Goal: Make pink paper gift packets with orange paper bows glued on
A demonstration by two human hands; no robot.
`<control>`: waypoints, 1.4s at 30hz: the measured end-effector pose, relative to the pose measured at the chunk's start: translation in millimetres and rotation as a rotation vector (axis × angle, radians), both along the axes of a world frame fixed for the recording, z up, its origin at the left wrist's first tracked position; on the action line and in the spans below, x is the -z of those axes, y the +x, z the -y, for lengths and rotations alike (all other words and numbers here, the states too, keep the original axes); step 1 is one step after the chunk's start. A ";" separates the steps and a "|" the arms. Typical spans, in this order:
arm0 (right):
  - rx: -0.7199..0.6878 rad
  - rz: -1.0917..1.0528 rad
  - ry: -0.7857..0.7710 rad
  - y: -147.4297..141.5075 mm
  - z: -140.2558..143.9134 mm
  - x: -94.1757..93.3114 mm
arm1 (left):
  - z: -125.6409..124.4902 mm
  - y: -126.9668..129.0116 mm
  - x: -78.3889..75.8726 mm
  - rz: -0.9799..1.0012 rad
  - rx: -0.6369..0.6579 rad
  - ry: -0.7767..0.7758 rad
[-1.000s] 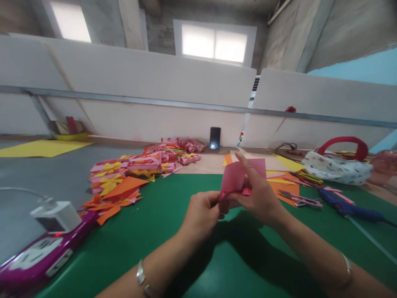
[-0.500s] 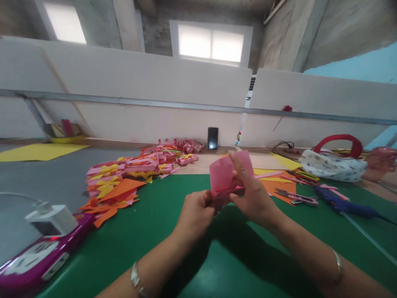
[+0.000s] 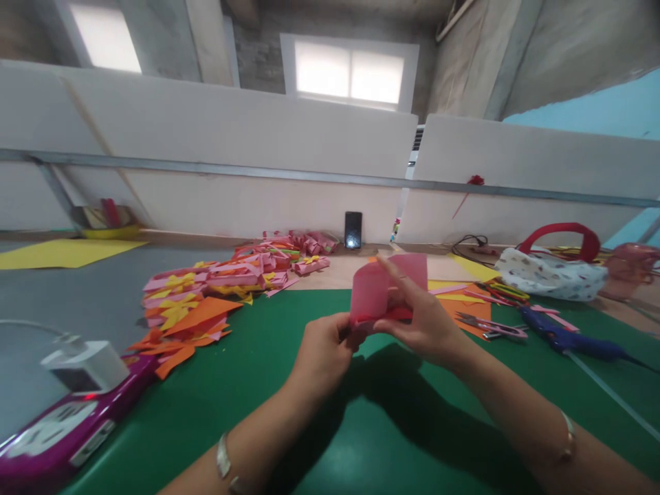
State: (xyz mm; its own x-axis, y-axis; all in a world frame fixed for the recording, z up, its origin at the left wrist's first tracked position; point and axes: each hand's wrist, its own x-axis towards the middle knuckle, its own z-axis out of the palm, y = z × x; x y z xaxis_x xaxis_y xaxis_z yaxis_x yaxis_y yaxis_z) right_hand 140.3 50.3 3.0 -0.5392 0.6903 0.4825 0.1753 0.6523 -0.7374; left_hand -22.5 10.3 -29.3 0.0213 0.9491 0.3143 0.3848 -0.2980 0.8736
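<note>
A sheet of pink paper [image 3: 369, 292], curved over into a loop, is held above the green mat [image 3: 247, 405]. My left hand [image 3: 327, 347] pinches its lower left corner between thumb and fingers. My right hand [image 3: 425, 320] grips it from the right, with the thumb along the lower edge and the index finger stretched up against the inside of the curve. The lower edge looks redder, as if the paper is doubled there. Part of the sheet is hidden behind my right fingers.
Pink, orange and yellow paper pieces [image 3: 221, 282] are heaped at the left. A purple power strip [image 3: 62, 433] with a white charger [image 3: 85, 364] lies nearer. On the right are small snips [image 3: 495, 326], a blue glue gun [image 3: 567, 337] and a patterned basket [image 3: 551, 275]. A phone [image 3: 353, 230] leans at the back.
My right hand has shifted slightly right and its index finger has tilted lower. The paper's right part has moved right, and its curve looks wider. My left hand keeps its pinch.
</note>
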 end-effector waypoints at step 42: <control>0.237 0.250 0.360 1.1 6.4 -5.5 | 4.8 -1.7 -0.5 -0.198 -0.182 0.263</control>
